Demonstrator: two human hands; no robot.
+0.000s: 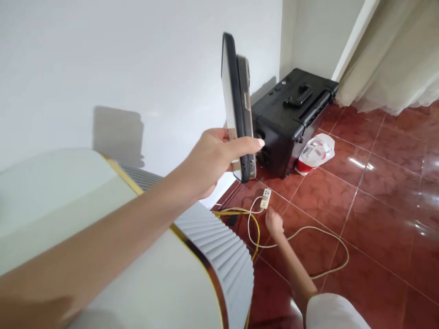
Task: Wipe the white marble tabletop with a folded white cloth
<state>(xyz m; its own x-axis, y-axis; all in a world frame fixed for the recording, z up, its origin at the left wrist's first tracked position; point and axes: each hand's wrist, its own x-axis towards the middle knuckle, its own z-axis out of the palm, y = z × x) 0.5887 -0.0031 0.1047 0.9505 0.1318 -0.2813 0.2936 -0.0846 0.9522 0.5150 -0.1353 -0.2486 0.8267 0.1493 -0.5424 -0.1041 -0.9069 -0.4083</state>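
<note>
My left hand (219, 153) is closed around two smartphones, raised in front of the white wall. The nearer smartphone (236, 100) has a black edge. Pressed against it is a second smartphone (245, 109) in a greyish case with cutouts along its side. Low over the floor, my right hand (274, 222) has its fingers curled in, just below a white power strip (265, 199). Whether it holds anything is hidden. A white cable (310, 228) loops across the floor and passes behind my right wrist.
A white table (164, 278) with gold trim and a ribbed side stands under my left forearm. Beyond the power strip sits a black hard case (291, 114) with a handle. Beside it is a red-and-white container (315, 153) on red floor tiles (387, 219). A pale curtain (394, 59) hangs at the right.
</note>
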